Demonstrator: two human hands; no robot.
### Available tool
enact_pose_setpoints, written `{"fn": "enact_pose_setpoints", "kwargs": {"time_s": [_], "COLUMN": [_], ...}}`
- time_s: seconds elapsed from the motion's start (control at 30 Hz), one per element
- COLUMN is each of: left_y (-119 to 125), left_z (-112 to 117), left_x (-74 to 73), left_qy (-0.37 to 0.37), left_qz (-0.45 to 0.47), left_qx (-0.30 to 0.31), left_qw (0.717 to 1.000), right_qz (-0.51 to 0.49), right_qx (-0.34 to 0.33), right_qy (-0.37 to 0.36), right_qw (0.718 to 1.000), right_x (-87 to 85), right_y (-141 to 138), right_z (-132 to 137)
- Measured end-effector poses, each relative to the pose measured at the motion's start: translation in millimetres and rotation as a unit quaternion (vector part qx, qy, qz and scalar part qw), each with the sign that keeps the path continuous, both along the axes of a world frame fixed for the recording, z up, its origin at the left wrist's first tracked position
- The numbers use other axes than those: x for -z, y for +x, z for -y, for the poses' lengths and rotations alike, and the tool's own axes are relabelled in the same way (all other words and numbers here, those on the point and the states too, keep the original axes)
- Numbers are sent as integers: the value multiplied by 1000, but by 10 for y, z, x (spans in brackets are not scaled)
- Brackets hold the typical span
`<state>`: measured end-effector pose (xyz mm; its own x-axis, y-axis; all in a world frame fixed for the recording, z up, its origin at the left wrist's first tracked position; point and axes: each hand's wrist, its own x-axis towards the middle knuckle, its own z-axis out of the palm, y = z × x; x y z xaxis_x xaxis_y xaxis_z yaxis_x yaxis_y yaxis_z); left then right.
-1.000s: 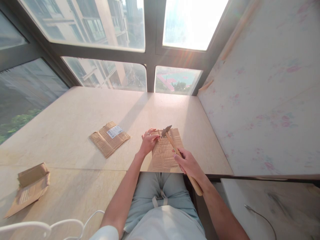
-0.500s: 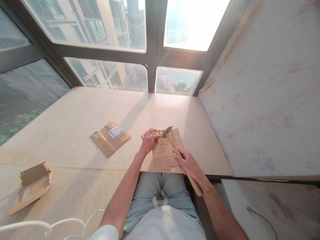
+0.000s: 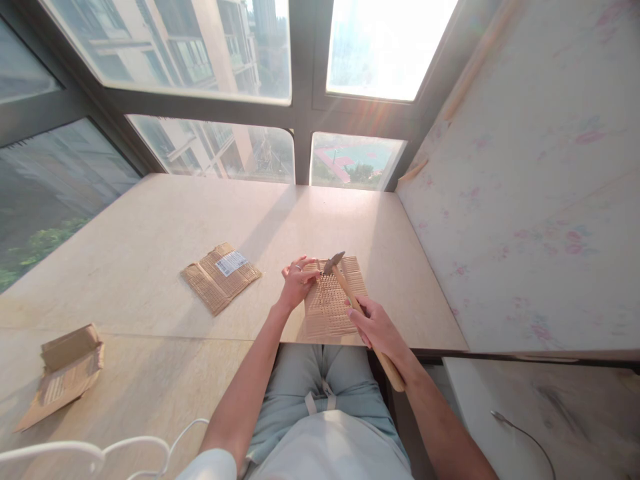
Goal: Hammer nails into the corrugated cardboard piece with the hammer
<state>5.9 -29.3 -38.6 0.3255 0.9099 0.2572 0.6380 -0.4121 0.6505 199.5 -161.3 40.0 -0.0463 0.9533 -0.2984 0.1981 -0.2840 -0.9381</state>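
A piece of corrugated cardboard [image 3: 331, 308] studded with rows of small nails lies at the table's near edge. My left hand [image 3: 296, 283] rests on its left side, thumb and forefinger pinched at a spot near the top, apparently on a small nail. My right hand [image 3: 376, 327] grips the wooden handle of a hammer [image 3: 350, 293]. The hammer's metal head [image 3: 333, 261] hovers just above the cardboard's top edge, right beside my left fingertips.
A flattened cardboard piece with a white label [image 3: 221, 277] lies to the left on the beige table [image 3: 165, 227]. Another folded box [image 3: 63, 373] sits at the near left. A white cable [image 3: 150, 443] runs along the bottom. A wall panel [image 3: 525, 200] stands on the right; windows are behind.
Almost nothing has moved. The hammer head stays hovering at the same spot over the cardboard's top edge; both hands hold their positions.
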Motion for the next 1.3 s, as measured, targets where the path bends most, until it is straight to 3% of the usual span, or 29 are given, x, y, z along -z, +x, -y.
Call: {"fn": "enact_pose_setpoints", "kwargs": {"time_s": [0.63, 1.07, 1.3], "left_y": [-28, -72, -71], "left_z": [-4, -97, -114], "left_x": [-5, 94, 145], "left_qy": [-3, -3, 1], "left_qz": [-11, 103, 140], "left_qx": [23, 92, 100], "left_qw": [1000, 990, 985], "right_qz": [90, 102, 104], "right_qx": [-40, -42, -40], "right_qy": [39, 26, 29], "right_qw": [994, 994, 993], "right_x": [-74, -62, -58], "right_y": [-76, -45, -26], "right_z": [-94, -112, -117]}}
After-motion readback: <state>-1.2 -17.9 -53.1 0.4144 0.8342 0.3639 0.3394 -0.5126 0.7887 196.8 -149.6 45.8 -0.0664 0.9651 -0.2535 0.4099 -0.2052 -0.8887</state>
